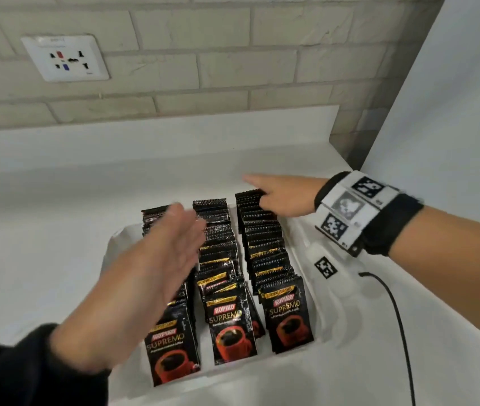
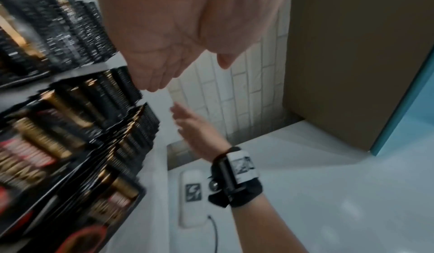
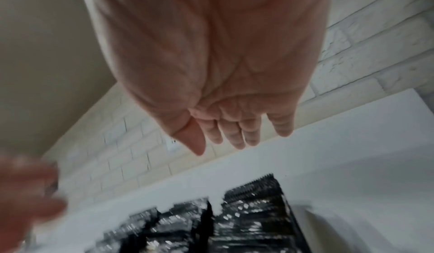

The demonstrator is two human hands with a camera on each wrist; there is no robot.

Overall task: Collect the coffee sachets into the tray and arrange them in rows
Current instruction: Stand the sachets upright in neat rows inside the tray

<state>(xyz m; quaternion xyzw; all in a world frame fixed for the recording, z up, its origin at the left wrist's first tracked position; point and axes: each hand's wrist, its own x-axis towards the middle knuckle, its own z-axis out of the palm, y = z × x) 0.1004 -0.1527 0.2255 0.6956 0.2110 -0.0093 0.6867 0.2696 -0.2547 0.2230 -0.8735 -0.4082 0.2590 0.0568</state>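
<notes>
Left hand [image 1: 133, 282] flat, empty, over sachets [image 1: 227, 291] in tray [image 1: 110, 253]; right hand [image 1: 279, 197] loose-fingered, empty, at far end. Final straightening; next, square rows.

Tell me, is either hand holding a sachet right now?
No. Left hand is open above the left row, holding nothing. Right hand is open, fingers extended at the right row's far end; no grip shows.

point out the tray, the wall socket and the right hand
tray [image 1: 301, 230], head view, bare right rim
socket [image 1: 64, 58], head view, middle of the white plate
right hand [image 1: 285, 194], head view, back of the hand
</notes>
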